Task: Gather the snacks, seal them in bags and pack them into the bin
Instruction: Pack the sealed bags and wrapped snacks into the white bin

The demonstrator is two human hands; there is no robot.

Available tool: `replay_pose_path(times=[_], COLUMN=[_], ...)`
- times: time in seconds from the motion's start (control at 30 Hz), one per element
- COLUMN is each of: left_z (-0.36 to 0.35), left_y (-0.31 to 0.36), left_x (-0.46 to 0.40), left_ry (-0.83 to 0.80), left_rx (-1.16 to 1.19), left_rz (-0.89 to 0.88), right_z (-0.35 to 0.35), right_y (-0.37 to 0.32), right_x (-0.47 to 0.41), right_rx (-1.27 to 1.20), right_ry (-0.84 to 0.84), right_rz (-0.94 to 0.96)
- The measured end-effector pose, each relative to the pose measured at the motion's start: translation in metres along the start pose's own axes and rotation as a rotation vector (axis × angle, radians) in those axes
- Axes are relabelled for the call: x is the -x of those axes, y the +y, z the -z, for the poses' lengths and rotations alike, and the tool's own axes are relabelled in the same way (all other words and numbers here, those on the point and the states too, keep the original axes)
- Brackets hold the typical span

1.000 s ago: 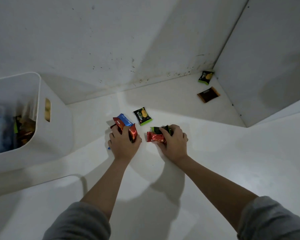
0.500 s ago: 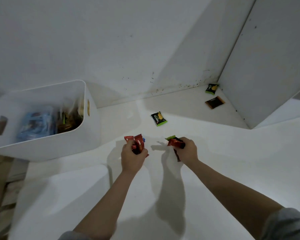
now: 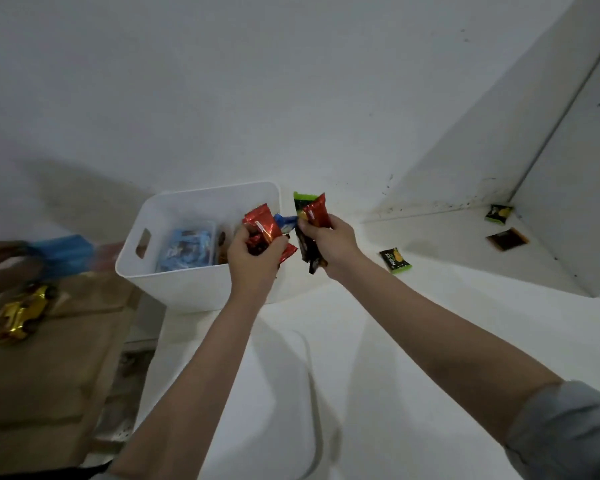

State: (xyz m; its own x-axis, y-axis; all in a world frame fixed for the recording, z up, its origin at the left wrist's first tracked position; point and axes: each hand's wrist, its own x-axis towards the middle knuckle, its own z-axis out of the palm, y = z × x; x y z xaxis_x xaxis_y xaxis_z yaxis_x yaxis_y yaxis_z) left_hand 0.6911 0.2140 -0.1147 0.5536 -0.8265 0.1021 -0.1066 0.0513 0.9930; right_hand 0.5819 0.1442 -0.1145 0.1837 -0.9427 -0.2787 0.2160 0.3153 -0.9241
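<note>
My left hand (image 3: 253, 256) grips a bunch of red and blue snack packets (image 3: 264, 227) over the right end of the white bin (image 3: 174, 282). Right beside it, my right hand (image 3: 329, 242) grips red, green and dark snack packets (image 3: 310, 211) just past the bin's right wall. Inside the bin lies a clear bag of blue-wrapped snacks (image 3: 186, 249), with more snacks next to it. On the white floor to the right lie a green and black packet (image 3: 396, 259), a brown packet (image 3: 507, 239) and another green packet (image 3: 498, 213) in the corner.
White walls meet in a corner at the right. At the left is a brown wooden surface (image 3: 49, 358) with a gold toy car (image 3: 23, 311) on it. Another person's hand (image 3: 0, 252) holds a blurred blue object (image 3: 61, 252) at the far left.
Both hands rose from the floor with their packets and moved left to the bin. The view swung left, bringing the wooden surface, toy car and the other hand into view.
</note>
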Motion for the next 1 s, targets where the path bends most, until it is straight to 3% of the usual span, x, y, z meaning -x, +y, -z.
replay_pose_path(times=[0.23,0.57,0.73,1.0], left_z=[0.051,0.075,0.079,0.074], left_y=[-0.009,-0.039,-0.046,-0.052], left_x=[-0.068,-0.114,-0.111,-0.107], left_ry=[0.145,0.008,-0.028,-0.061], left_rx=[-0.046,0.01,-0.053,-0.38], left_rz=[0.019,0.245,0.141,-0.009], right_z=[-0.087,-0.113,-0.108,-0.104], right_y=[0.008,0.03,0.036,0.029], right_x=[-0.032,-0.052,-0.055,-0.047], right_rx=[0.091,0.072,-0.021,0.182], right_ry=[0.019,0.021,0.001,0.011], right_rz=[0.051,-0.007,-0.019,0.102])
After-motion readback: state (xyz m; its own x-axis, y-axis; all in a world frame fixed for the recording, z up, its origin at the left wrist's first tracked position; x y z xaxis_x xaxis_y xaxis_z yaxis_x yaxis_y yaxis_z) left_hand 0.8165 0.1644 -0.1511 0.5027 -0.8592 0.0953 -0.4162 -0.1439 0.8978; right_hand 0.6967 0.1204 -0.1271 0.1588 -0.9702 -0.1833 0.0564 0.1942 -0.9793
